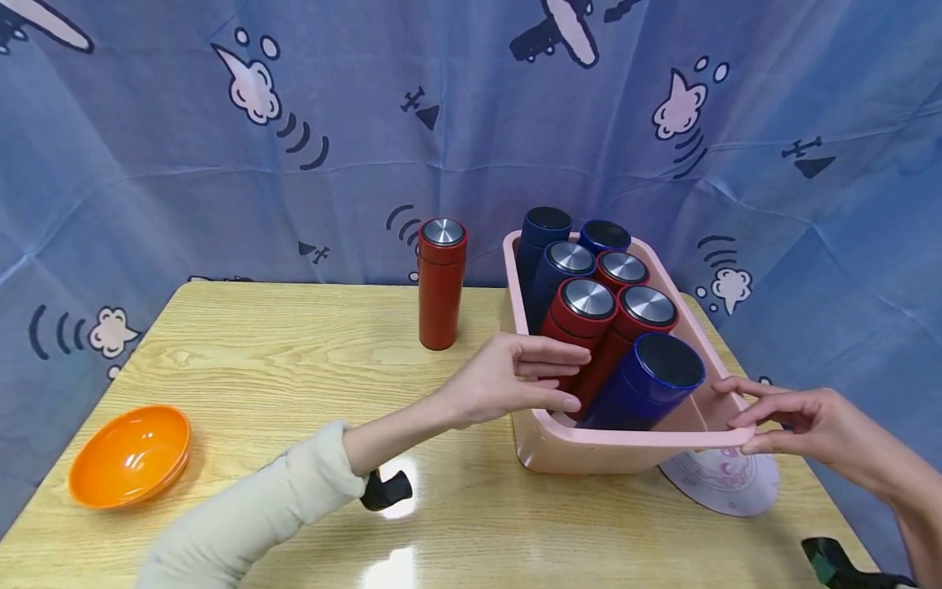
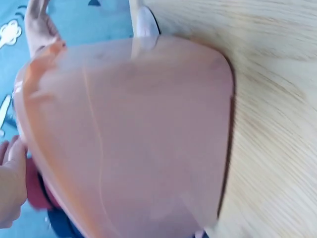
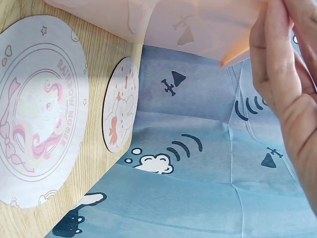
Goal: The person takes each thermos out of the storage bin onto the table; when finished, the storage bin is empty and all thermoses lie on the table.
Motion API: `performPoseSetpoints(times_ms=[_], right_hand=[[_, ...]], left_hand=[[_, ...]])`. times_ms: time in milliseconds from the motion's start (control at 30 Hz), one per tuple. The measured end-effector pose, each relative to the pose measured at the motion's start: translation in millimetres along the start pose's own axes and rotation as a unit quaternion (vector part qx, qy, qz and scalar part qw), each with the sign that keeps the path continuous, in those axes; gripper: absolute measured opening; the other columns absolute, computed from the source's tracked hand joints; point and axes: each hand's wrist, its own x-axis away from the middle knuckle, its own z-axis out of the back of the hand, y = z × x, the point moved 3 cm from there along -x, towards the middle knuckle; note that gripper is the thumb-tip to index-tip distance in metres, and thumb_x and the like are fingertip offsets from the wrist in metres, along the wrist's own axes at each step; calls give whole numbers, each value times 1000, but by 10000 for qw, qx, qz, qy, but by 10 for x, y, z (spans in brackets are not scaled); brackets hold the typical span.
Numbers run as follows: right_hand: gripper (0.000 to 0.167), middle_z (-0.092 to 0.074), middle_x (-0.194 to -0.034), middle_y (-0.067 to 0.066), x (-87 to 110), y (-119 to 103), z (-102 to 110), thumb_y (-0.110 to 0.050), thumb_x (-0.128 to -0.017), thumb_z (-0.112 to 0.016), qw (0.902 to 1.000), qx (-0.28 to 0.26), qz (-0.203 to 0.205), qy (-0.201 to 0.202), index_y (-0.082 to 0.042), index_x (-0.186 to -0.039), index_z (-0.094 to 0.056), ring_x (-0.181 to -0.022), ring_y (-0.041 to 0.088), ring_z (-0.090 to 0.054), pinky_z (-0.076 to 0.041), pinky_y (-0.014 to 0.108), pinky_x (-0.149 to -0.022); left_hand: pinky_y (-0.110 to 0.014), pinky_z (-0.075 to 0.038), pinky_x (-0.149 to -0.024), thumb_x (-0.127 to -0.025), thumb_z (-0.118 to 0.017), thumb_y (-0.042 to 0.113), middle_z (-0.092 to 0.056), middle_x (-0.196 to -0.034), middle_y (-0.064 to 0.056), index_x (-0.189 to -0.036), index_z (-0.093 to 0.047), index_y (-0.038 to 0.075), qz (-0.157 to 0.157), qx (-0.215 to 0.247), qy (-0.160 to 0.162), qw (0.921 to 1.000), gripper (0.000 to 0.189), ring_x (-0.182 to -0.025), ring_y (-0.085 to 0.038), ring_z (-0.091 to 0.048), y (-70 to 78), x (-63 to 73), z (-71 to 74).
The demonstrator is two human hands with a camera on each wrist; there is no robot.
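pink bin (image 1: 581,454): one, right of centre in the head view, on a wooden table (image 1: 309,360); contents, seven bottles with round lids. dark blue bottle (image 1: 533,258), black lid, at the bin's upper left corner; blue bottle (image 1: 605,236), black lid, beside it to the right; navy bottle (image 1: 552,282), silver lid, below these; three red bottles (image 1: 577,315), silver lids, clustered at the middle; large blue bottle (image 1: 643,384), black lid, nearest the lower edge of the frame. left hand (image 1: 511,380): one, in a pale sleeve (image 1: 272,491), fingers straight and thumb apart, a fairly wide spread, reaching over the bin's left rim beside the front red bottle; contact with that bottle could not be told. right hand (image 1: 802,417): one, pinching the bin's rim at its lower right corner. lone red bottle (image 1: 440,294): one, silver lid, upright on the table near frame centre, apart from the bin. orange bowl (image 1: 136,458): lower left. round mats (image 3: 44,111): two in the right wrist view, left side, one lettered "rainbow horse". blue curtain (image 1: 353,106): printed, across the upper frame.
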Motion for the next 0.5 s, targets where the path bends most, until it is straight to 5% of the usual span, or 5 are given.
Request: performPoseSetpoints(times_ms=[133, 433, 500], right_hand=[[26, -55, -125, -29, -10, 1, -3, 16, -77, -68, 9999, 75, -88, 38, -1, -96, -73, -82, 1, -58, -30, 28, -47], [29, -50, -119, -37, -10, 15, 21, 13, -77, -69, 9989, 337, -272, 198, -11, -93, -75, -52, 15, -36, -27, 28, -43], [31, -50, -118, -37, -12, 11, 16, 14, -76, -69, 9989, 303, -276, 219, -12, -92, -75, -53, 9, -39, -28, 28, -42]], left_hand=[[-25, -46, -97, -79, -74, -5, -57, -134, -11, -133, -55, 2, 59, -206, -75, 9997, 57, -121, -15, -56, -47, -164, -151], [-15, -43, -95, -78, -79, 7, -54, -137, 0, -141, -48, 14, -131, -1426, -400, 9889, 70, -118, -2, -53, -93, -528, -315], [-12, -44, -92, -78, -80, 10, -56, -134, -1, -141, -48, 14, -207, -1720, -463, 9838, 71, -114, -1, -55, -107, -588, -359]])
